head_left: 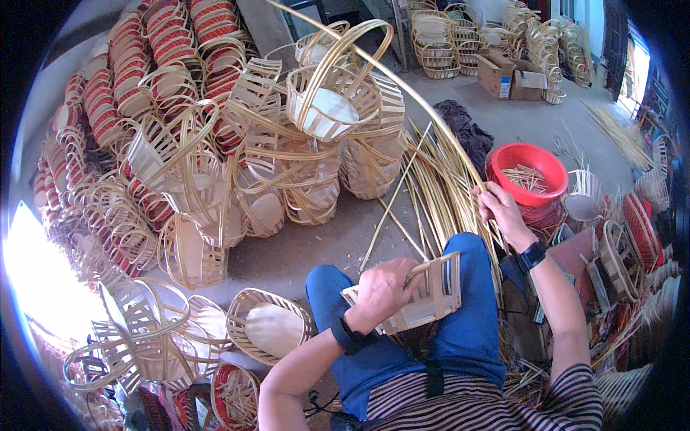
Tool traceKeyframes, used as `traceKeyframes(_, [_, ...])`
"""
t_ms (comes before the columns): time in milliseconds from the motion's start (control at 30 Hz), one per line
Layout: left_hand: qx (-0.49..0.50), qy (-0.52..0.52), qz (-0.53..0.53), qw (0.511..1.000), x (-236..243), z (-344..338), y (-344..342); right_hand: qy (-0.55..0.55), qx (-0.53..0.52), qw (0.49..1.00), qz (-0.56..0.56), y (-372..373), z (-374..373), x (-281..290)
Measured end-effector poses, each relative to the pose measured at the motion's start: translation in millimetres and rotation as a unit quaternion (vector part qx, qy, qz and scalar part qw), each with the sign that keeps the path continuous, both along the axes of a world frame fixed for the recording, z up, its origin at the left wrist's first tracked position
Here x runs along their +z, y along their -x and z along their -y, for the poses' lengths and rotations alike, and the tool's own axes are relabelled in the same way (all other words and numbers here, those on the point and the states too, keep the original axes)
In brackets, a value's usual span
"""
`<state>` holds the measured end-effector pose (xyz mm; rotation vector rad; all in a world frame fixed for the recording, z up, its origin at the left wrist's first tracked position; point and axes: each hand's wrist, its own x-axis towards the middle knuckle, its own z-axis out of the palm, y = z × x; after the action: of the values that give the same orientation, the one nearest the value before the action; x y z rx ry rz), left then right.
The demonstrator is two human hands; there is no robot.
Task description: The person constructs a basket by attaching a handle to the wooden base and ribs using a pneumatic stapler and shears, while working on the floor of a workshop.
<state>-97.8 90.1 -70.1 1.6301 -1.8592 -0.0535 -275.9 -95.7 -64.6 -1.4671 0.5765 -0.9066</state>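
Observation:
On my lap rests a small woven basket (437, 293) of pale slats, tilted on its side. My left hand (383, 289) is closed over its rim, the thumb pointing toward the open side. Out to the right, my right hand (502, 215) pinches a long, thin cane strip (431, 111), which arcs up and away to the upper left, passing over the handled baskets. Right beside that hand lies a bundle of similar long strips (449, 169) on the floor, running toward my knees.
A red basin (496, 159) with short sticks (525, 177) stands at the right. Handled baskets (330, 118) are heaped ahead, with red-banded stacks (129, 72) behind. Handleless oval baskets (269, 325) lie left of my knee. Cardboard boxes (496, 77) sit farther back.

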Motion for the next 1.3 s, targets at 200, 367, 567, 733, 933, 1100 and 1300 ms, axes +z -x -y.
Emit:
traceKeyframes(200, [0.011, -0.022, 0.011, 1.0, 1.7, -2.5, -1.9, -0.024, -0.034, 0.999, -0.006, -0.2, -3.1, -1.8])
traceKeyframes(367, [0.006, 0.005, 0.009, 1.0, 2.8, -3.9, -2.0, -0.049, -0.1, 0.993, -0.05, 12.8, -13.4, -12.5])
traceKeyframes(567, [0.017, -0.026, 0.006, 0.999, 1.8, -4.9, -2.9, 0.074, -0.168, 0.976, -0.115, 46.4, -26.5, -25.9])
traceKeyframes(733, [0.029, -0.043, 0.008, 0.999, 5.5, -6.7, -4.1, 0.051, -0.17, 0.978, -0.107, 66.0, -45.0, -20.0])
traceKeyframes(933, [0.033, -0.045, 0.013, 0.998, 2.8, -6.1, -8.6, 0.016, -0.111, 0.993, -0.04, 63.8, -51.1, 23.3])
traceKeyframes(1100, [0.024, -0.031, 0.018, 0.999, 1.5, -5.0, -12.4, -0.07, -0.104, 0.992, -0.026, 84.2, -61.9, 107.5])
traceKeyframes(1300, [0.004, -0.077, 0.009, 0.997, 5.1, -12.7, -3.0, -0.039, -0.192, 0.972, -0.13, 181.6, -51.6, 190.1])
